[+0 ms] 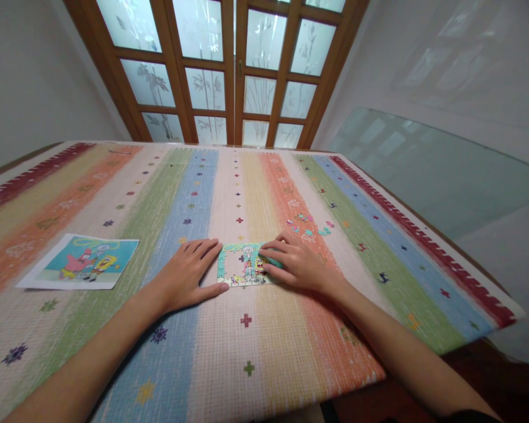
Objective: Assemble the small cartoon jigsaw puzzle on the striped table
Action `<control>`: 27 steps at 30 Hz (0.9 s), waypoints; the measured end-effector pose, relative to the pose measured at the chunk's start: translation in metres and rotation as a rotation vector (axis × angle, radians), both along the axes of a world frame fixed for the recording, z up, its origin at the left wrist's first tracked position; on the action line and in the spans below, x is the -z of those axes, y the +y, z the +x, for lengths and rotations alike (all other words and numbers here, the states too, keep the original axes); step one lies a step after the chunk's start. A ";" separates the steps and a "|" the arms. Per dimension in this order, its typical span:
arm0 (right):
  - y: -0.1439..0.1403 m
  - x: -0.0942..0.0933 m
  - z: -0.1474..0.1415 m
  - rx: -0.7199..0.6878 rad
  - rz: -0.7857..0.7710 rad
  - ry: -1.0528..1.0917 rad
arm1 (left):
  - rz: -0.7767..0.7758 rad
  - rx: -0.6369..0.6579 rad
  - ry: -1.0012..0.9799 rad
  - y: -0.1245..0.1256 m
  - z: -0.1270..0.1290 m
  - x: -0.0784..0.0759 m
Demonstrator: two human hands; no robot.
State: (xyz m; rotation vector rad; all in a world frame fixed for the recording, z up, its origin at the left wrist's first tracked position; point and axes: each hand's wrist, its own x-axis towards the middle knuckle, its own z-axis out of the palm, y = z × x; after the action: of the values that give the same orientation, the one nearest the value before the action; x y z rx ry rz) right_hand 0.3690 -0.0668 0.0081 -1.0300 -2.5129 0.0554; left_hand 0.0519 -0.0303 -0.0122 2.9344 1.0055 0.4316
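A small, partly assembled jigsaw puzzle (243, 265) lay flat on the striped cloth, near the middle of its width. Its turquoise border was joined along the top and left edges, while a pale gap remained open inside, left of centre; cartoon figures in yellow and pink stood in the lower middle. The lower edge was ragged, with knobs protruding. A few loose puzzle pieces (307, 226), pink and turquoise, lay scattered flat on the orange and cream stripes just beyond the puzzle's right end, apart from it and from each other.
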 end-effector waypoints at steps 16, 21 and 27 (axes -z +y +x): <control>0.030 -0.012 0.109 0.378 -0.019 0.122 | 0.011 -0.012 0.029 0.000 -0.001 0.001; 0.032 -0.011 0.124 0.342 -0.160 -0.002 | 0.007 -0.015 0.037 0.000 -0.001 0.001; 0.033 -0.010 0.127 0.309 -0.193 -0.054 | 0.023 -0.022 0.038 -0.001 0.000 0.000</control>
State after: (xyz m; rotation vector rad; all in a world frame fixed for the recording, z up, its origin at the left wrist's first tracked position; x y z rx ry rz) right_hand 0.4962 -0.0342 0.0179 -1.5054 -2.4003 0.1840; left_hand 0.0520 -0.0310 -0.0118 2.9655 1.0457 0.3924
